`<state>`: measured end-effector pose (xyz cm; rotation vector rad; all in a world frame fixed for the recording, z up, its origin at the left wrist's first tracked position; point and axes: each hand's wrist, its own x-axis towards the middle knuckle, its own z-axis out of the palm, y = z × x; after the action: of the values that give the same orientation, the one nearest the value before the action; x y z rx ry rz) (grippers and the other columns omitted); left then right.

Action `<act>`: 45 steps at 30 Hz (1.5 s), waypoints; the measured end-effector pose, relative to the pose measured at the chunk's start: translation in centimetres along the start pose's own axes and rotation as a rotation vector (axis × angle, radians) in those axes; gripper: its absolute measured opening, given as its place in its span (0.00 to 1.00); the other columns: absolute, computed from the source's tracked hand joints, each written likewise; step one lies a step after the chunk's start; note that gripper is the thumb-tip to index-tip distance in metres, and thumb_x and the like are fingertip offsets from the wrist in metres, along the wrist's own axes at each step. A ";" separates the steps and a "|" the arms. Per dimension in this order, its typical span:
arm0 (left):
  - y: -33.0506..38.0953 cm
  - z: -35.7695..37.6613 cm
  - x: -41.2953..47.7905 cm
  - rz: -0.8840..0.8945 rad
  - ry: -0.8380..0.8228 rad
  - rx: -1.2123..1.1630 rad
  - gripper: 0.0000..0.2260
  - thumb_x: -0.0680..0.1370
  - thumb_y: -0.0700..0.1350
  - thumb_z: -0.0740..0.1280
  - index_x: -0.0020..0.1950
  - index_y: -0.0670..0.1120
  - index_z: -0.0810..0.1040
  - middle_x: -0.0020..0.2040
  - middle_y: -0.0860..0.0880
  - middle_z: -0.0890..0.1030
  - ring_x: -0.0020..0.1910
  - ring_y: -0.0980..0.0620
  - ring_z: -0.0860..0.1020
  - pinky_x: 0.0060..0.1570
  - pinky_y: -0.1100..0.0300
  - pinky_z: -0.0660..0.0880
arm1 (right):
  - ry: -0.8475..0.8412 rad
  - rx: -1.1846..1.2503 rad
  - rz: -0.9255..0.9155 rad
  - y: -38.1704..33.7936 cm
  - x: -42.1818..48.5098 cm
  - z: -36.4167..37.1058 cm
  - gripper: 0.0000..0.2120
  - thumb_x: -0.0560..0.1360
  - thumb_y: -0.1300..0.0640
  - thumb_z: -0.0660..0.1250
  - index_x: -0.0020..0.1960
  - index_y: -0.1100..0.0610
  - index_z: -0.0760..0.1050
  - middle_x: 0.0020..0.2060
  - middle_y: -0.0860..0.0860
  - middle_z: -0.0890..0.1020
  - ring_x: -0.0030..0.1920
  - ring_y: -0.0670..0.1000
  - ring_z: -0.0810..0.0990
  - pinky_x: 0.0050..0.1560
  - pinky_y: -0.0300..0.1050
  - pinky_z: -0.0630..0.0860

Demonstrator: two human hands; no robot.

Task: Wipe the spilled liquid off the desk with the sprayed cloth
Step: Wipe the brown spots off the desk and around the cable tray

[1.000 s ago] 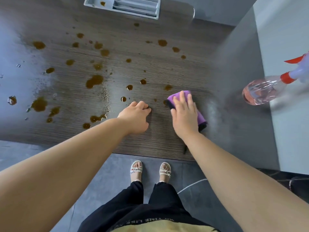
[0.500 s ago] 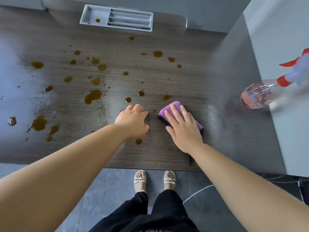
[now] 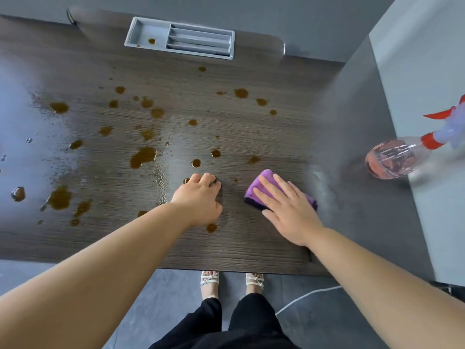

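- Right hand (image 3: 286, 212) lies flat, fingers straight, pressing the purple cloth (image 3: 261, 181) on the table (image 3: 251, 253), front right.
- Left hand (image 3: 198, 197) rests apart from it, fingers curled, holding nothing.
- Brown spill (image 3: 142, 157) spots the dark wood, mostly to the left.
- Grey tray (image 3: 129, 36) at the far edge holds a brown drop (image 3: 151, 41).
- Bottle (image 3: 390, 159) of pink liquid lies on the pale ledge (image 3: 440, 202) at right.

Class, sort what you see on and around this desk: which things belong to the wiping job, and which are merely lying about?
Belong to the job:
- purple cloth, pressed flat by the right hand
- brown spills
- desk

Lying about:
- spray bottle, on its side on the ledge at right
- grey tray set into the desk's far edge
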<state>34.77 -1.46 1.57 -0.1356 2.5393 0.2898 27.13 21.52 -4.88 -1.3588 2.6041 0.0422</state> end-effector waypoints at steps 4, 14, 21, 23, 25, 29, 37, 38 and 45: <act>-0.2 -0.2 0.2 0.015 -0.025 0.001 0.25 0.79 0.52 0.53 0.75 0.48 0.56 0.74 0.49 0.55 0.70 0.46 0.56 0.66 0.52 0.66 | -0.007 0.071 0.372 1.8 4.0 -1.0 0.25 0.82 0.45 0.45 0.78 0.48 0.47 0.78 0.50 0.49 0.77 0.57 0.48 0.75 0.58 0.53; -0.9 0.0 0.3 0.035 -0.031 -0.002 0.27 0.78 0.55 0.54 0.76 0.49 0.55 0.74 0.51 0.55 0.71 0.47 0.56 0.66 0.52 0.66 | 0.036 -0.054 -0.070 3.1 2.0 -0.2 0.26 0.78 0.45 0.51 0.74 0.50 0.63 0.73 0.52 0.66 0.72 0.59 0.63 0.68 0.62 0.64; -0.7 0.2 0.2 0.017 0.002 -0.021 0.26 0.78 0.54 0.54 0.76 0.50 0.56 0.75 0.51 0.55 0.71 0.47 0.56 0.66 0.53 0.64 | 0.091 0.089 0.401 -3.3 6.4 -0.8 0.26 0.82 0.44 0.49 0.78 0.48 0.49 0.78 0.50 0.48 0.77 0.58 0.46 0.74 0.57 0.48; -0.9 0.2 0.2 0.023 0.009 -0.027 0.25 0.79 0.53 0.53 0.76 0.50 0.56 0.75 0.51 0.55 0.71 0.47 0.56 0.66 0.53 0.63 | 0.081 0.022 0.055 -3.6 3.7 -0.2 0.25 0.81 0.45 0.50 0.76 0.49 0.57 0.77 0.51 0.57 0.76 0.59 0.54 0.72 0.58 0.55; -1.0 0.2 0.2 0.041 0.001 -0.014 0.25 0.79 0.52 0.53 0.76 0.50 0.56 0.75 0.51 0.55 0.71 0.47 0.56 0.67 0.53 0.63 | 0.063 -0.048 -0.148 -0.7 1.6 0.2 0.24 0.79 0.45 0.51 0.74 0.49 0.63 0.74 0.52 0.64 0.73 0.59 0.62 0.70 0.58 0.60; -1.4 0.3 0.3 0.045 -0.013 -0.069 0.23 0.80 0.50 0.53 0.75 0.51 0.58 0.75 0.51 0.56 0.72 0.47 0.55 0.68 0.51 0.65 | 0.112 0.012 0.249 1.7 2.8 -0.2 0.26 0.80 0.44 0.50 0.76 0.50 0.59 0.76 0.52 0.60 0.75 0.60 0.58 0.70 0.62 0.62; -1.5 2.6 -4.0 -0.029 0.204 -0.232 0.20 0.78 0.45 0.58 0.71 0.51 0.67 0.70 0.51 0.66 0.70 0.49 0.61 0.69 0.54 0.61 | 0.111 -0.043 -0.173 -3.5 -0.4 1.4 0.25 0.79 0.45 0.52 0.74 0.49 0.62 0.74 0.51 0.65 0.73 0.58 0.61 0.70 0.57 0.59; -1.4 3.1 -4.7 -0.044 0.215 -0.240 0.20 0.78 0.45 0.58 0.71 0.51 0.67 0.69 0.51 0.67 0.69 0.49 0.61 0.69 0.54 0.62 | 0.111 -0.067 -0.212 -2.0 -0.9 1.6 0.24 0.78 0.45 0.52 0.73 0.48 0.61 0.73 0.51 0.65 0.73 0.58 0.60 0.70 0.57 0.60; -0.6 7.0 -8.8 -0.225 0.265 -0.279 0.19 0.77 0.44 0.58 0.68 0.50 0.69 0.67 0.50 0.69 0.66 0.49 0.64 0.65 0.56 0.64 | 0.155 0.092 0.326 -6.7 0.9 1.1 0.25 0.81 0.46 0.52 0.77 0.50 0.57 0.76 0.52 0.57 0.75 0.61 0.55 0.71 0.60 0.58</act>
<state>45.91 -0.15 0.72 -0.5985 2.6964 0.5668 32.25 17.10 -5.65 -0.9305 2.8911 -0.1381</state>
